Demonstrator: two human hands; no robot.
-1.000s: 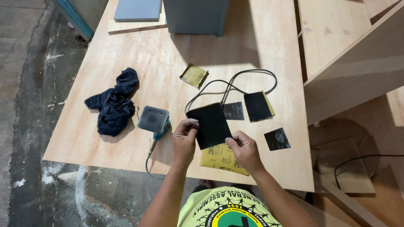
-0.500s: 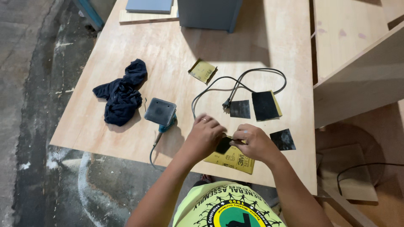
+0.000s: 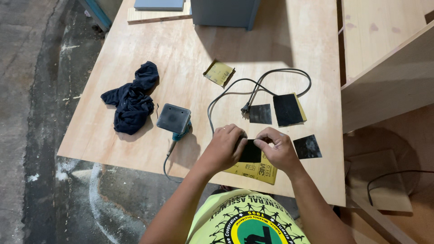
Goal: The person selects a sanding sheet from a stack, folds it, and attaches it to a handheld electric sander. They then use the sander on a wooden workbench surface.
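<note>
My left hand (image 3: 224,147) and my right hand (image 3: 276,147) both pinch a black sandpaper sheet (image 3: 251,152) that is folded over, pressed down near the front edge of the plywood table (image 3: 280,40). Under it lies a yellow-backed sandpaper sheet (image 3: 257,171). A small palm sander (image 3: 174,119) with a grey pad stands just left of my left hand, its black cord (image 3: 262,83) looping behind.
A dark blue rag (image 3: 132,100) lies at the left. Other sandpaper pieces lie around: a yellow one (image 3: 219,72), two black ones (image 3: 261,114) (image 3: 288,110) by the cord, and one (image 3: 307,147) right of my hands. A grey box (image 3: 224,11) stands at the back. Wooden shelving (image 3: 384,68) rises at the right.
The black sheet was held flat and open a second ago; it is now folded smaller and pressed between both hands. The view has shifted slightly.
</note>
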